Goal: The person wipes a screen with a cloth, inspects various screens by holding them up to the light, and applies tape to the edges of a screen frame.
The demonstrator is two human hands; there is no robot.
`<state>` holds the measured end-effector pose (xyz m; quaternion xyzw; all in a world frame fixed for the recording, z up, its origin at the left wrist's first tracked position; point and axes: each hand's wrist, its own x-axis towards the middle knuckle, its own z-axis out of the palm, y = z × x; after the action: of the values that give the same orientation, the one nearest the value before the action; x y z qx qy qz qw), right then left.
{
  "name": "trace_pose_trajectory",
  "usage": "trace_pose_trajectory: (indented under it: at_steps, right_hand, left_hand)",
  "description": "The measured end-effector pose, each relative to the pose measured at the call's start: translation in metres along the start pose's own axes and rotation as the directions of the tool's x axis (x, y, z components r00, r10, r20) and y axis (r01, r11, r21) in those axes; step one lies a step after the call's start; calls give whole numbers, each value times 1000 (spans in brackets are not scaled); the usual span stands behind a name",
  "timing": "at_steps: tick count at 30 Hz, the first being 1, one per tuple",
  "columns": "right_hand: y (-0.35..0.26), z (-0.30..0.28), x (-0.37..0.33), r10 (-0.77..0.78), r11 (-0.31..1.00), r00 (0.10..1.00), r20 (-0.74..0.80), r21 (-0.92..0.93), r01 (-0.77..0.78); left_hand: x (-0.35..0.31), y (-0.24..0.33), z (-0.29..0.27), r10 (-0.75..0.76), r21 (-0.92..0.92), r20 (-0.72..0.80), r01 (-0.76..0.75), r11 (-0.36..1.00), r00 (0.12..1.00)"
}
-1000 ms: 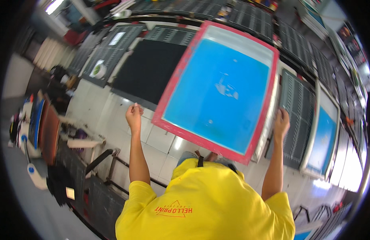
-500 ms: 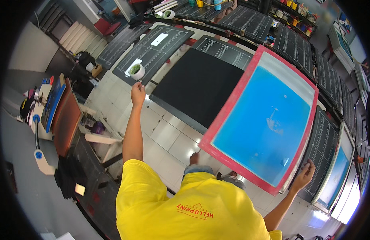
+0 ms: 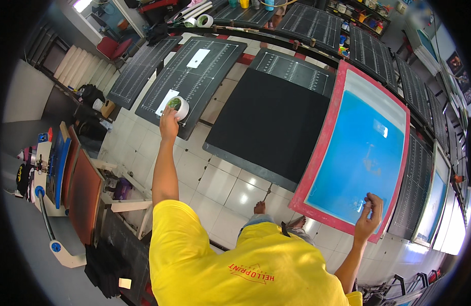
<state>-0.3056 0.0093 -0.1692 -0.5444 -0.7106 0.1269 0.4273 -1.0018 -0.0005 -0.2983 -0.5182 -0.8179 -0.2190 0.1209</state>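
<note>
My left hand [image 3: 169,125] reaches forward with its fingers bent around the near rim of a white roll of tape [image 3: 183,110] with a greenish inside. This roll rests on a dark printing board [image 3: 205,71] marked with white rulers, beside a white rectangle [image 3: 167,102]. My right hand [image 3: 369,217] is over the near right corner of a printing screen, fingers loosely curled and nothing visible in them; I cannot tell if it touches. The screen [image 3: 347,132] has a blue mesh and a pink-red border. Left of it, black fabric [image 3: 271,122] covers another board.
More ruled boards [image 3: 312,25] line the far side and right. A second framed screen [image 3: 433,204] leans at the right. On the left stand a press-like machine [image 3: 52,204] with brown panels [image 3: 85,194] and a pile of black cloth [image 3: 105,268].
My left hand has moved forward onto the tape roll. The right hand has come left from beside the screen's edge to over its near corner. The whole view has shifted slightly.
</note>
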Motion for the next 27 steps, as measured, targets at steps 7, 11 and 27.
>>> trace_pose_trajectory:
  at_steps: [7, 11, 27]
  right_hand:
    - [-70, 57, 9, -107, 977, 968, 228, 203, 60]
    - [-112, 83, 27, -327, 921, 905, 270, 306, 242]
    - [-110, 88, -3, -514, 856, 853, 93, 119, 503]
  left_hand:
    - [-36, 136, -58, 268, -395, -229, -341, 853, 936]
    - [-71, 207, -92, 465, -405, -269, -537, 740, 844]
    - [-150, 340, -118, 550, -634, -187, -528, 565, 814]
